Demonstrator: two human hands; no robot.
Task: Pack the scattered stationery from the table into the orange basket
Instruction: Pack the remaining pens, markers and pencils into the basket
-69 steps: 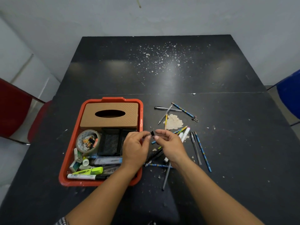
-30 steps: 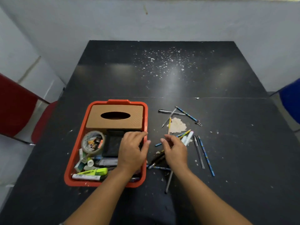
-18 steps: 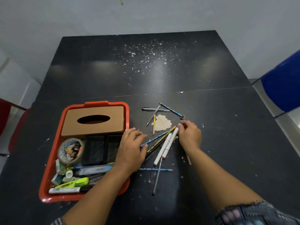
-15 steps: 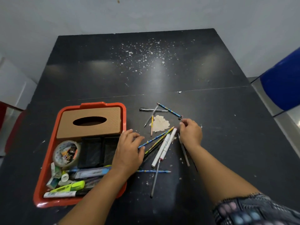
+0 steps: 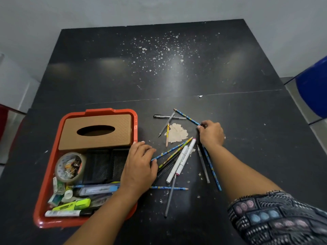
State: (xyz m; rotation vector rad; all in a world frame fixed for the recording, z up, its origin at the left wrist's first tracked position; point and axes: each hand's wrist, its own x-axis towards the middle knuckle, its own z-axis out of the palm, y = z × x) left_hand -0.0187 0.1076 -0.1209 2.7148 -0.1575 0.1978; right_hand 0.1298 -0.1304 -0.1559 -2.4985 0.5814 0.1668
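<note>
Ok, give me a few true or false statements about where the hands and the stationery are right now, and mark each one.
1. The right hand touches the near end of a blue patterned pencil at the far side of the scatter. True.
2. The brown tissue box sits on the table outside the orange basket. False: it lies inside the basket, at its far end.
3. The left hand rests over the basket's right edge, fingers reaching the pencils beside it. True.
4. The white marker is already in the basket. False: it lies on the table between the two hands.
5. The tape roll in the basket has small clips inside its ring. True.
</note>
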